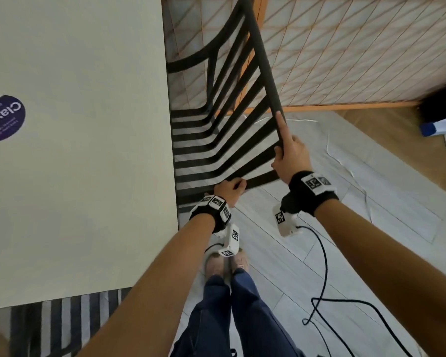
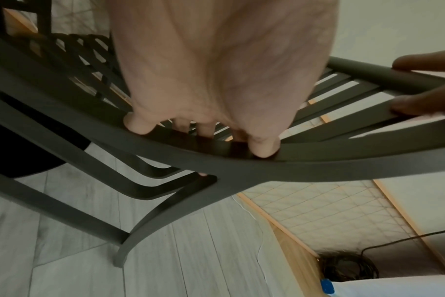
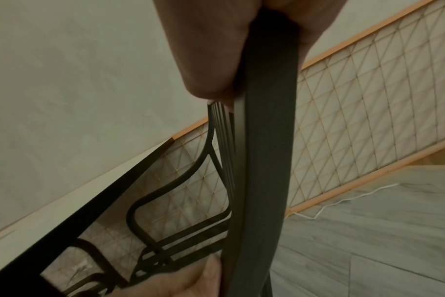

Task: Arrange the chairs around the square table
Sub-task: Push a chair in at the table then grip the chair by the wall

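A black slatted chair stands at the right edge of the white square table, its seat partly under the tabletop. My right hand grips the top rail of the backrest, with the index finger laid along the rail. My left hand holds the near armrest, fingers curled over it. In the left wrist view the left hand wraps the curved armrest. The right wrist view shows my right hand closed round the dark rail. The chair's legs are hidden in the head view.
A second slatted chair sits at the table's near edge. A lattice screen with a wooden frame stands just behind the held chair. Black cables trail on the grey floor by my feet. A purple sticker lies on the table.
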### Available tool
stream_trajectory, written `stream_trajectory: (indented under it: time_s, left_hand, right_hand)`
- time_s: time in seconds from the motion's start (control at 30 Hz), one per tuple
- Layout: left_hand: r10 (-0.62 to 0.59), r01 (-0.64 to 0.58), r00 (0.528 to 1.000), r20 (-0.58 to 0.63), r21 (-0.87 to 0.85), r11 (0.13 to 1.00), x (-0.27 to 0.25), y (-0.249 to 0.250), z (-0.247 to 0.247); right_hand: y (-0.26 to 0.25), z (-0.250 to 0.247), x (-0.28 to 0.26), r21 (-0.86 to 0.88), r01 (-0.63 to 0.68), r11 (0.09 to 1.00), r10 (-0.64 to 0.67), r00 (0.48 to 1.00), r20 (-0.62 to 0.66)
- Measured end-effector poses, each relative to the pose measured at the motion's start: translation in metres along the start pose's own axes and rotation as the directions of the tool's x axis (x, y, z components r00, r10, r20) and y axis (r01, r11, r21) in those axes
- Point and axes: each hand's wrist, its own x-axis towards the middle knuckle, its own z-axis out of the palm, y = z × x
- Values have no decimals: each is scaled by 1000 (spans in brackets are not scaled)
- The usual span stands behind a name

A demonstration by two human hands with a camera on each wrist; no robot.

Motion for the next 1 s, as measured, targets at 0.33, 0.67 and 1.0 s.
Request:
stream_trajectory:
  time_s: [0.33, 0.67, 1.0]
  left_hand:
    - [-53, 49, 996, 77, 51, 998, -29, -28, 14]
    - [-3, 2, 1000, -23, -32, 999, -39, -35, 19]
    - [0, -1, 991, -132, -6, 1000, -101, -23, -7]
  right_hand:
    - [2, 17, -50, 36, -32, 999, 33, 999, -28]
    - [2, 15, -52, 50, -16, 999, 18, 999, -36]
    - [-3, -20, -69, 35, 28, 999, -30, 998, 50]
